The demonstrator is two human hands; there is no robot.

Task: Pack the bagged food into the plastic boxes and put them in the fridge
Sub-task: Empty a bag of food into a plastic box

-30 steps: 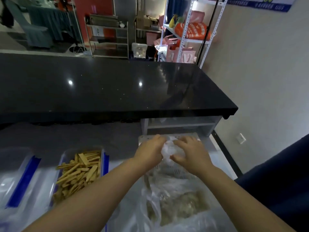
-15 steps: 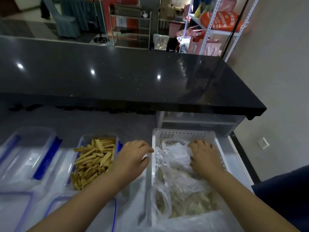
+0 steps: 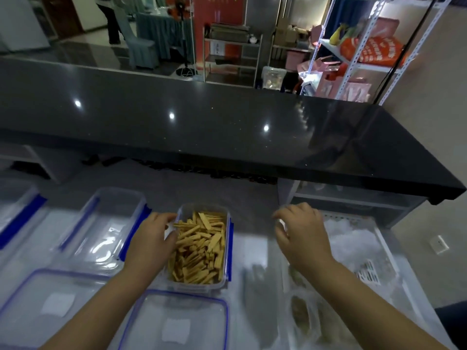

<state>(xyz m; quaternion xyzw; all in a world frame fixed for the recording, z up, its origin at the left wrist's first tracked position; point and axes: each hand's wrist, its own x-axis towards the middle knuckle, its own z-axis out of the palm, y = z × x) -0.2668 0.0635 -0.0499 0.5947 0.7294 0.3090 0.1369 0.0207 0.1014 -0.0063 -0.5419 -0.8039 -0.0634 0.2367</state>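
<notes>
- One filled box (image 3: 202,206) of clear plastic with blue clips stands on the pale counter (image 3: 252,251), heaped with yellow food sticks (image 3: 199,251).
- The left hand (image 3: 151,238) is at the filled box's left wall. Its fingers curl over the far-left rim and the thumb lies against the side, so it grips the box.
- The right hand (image 3: 300,236) hovers to the right of the filled box, apart from it. It is blurred, with the fingers loosely bent downward and holding nothing.
- Left of the filled box, just past the left hand, stands an empty box (image 3: 106,231) of the same kind. Farther left a third box (image 3: 15,210) is cut off by the frame edge.
- On the near side of the filled box, close against its near wall, lies a blue-rimmed lid (image 3: 177,322). A second lid (image 3: 50,299) lies to the left of that one.
- Right of the filled box, beyond the right hand, sits a white basket (image 3: 369,274) with a crumpled bag (image 3: 348,238) in it.
- Right of the filled box and nearer the person lies a bag of brownish food (image 3: 300,314), under the right forearm. It is too blurred to tell whether it is inside the basket.
- Behind the filled box a black bar top (image 3: 227,127) stands higher than the counter.
- Beyond the bar top and to the right is a shelf rack (image 3: 353,59) holding an orange sack (image 3: 371,50).
</notes>
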